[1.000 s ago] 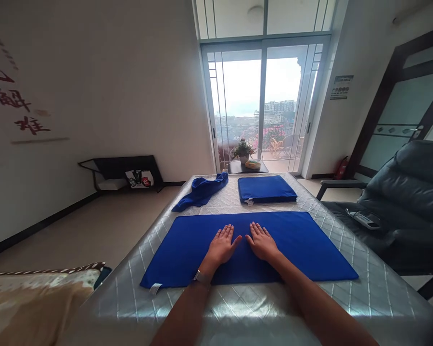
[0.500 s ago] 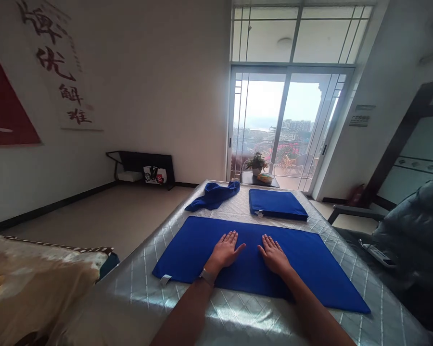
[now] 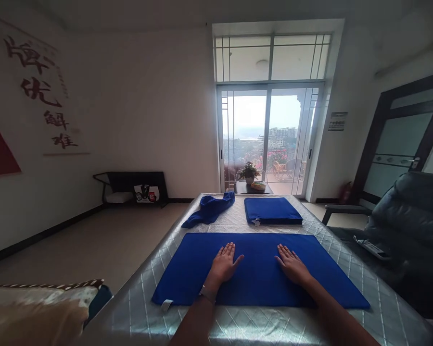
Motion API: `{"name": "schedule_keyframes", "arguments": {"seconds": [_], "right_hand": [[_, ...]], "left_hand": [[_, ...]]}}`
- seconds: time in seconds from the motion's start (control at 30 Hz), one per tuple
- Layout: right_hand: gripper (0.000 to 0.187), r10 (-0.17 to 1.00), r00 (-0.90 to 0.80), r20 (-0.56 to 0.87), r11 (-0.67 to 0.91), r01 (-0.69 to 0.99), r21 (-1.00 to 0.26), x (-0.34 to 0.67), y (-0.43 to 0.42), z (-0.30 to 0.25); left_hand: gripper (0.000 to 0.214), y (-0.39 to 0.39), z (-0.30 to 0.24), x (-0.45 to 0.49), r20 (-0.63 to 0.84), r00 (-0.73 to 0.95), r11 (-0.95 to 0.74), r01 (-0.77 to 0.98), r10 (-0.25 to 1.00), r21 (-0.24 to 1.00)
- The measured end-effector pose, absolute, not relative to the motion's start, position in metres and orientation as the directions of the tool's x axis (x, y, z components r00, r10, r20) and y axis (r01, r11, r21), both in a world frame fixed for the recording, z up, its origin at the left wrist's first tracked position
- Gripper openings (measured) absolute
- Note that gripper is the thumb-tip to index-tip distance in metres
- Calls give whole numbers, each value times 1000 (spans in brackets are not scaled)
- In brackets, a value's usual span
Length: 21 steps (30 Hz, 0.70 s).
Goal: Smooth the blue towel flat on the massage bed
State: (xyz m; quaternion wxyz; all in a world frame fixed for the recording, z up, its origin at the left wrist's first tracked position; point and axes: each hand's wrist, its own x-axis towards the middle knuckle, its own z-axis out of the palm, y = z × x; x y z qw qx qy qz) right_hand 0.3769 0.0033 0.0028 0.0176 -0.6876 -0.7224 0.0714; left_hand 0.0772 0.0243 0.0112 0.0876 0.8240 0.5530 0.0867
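A wide blue cloth [image 3: 187, 274] lies spread flat across the near part of a silvery quilted mattress [image 3: 234, 327]. My left hand [image 3: 224, 263] rests palm down on its middle, fingers stretched out and a watch on the wrist. My right hand [image 3: 291, 263] lies flat on the cloth a little to the right, fingers also spread. Neither hand holds anything. Farther back sit a crumpled blue cloth [image 3: 209, 209] on the left and a neatly folded blue cloth [image 3: 272, 210] on the right.
A dark leather armchair [image 3: 407, 226] with a remote [image 3: 372, 248] on it stands close on the right. A patterned cushion [image 3: 36, 307] is at the near left. A small table with a plant [image 3: 249, 173] stands before the sliding glass doors [image 3: 270, 134].
My right hand has slid to the right over the cloth, so my hands are now farther apart. The camera has tilted and turned a little.
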Motion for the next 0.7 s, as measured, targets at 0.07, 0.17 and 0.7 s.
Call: {"name": "schedule_keyframes", "arguments": {"seconds": [0.07, 0.17, 0.7], "right_hand": [[73, 997, -49, -56, 41, 989, -144, 390, 1, 1], [72, 999, -33, -33, 28, 989, -146, 408, -2, -2], [75, 997, 53, 51, -46, 989, -140, 505, -4, -22]], "left_hand": [[90, 25, 11, 77, 42, 372, -371, 898, 927, 236], [89, 25, 11, 76, 46, 371, -371, 900, 927, 226], [93, 27, 8, 74, 42, 363, -363, 904, 931, 226]]}}
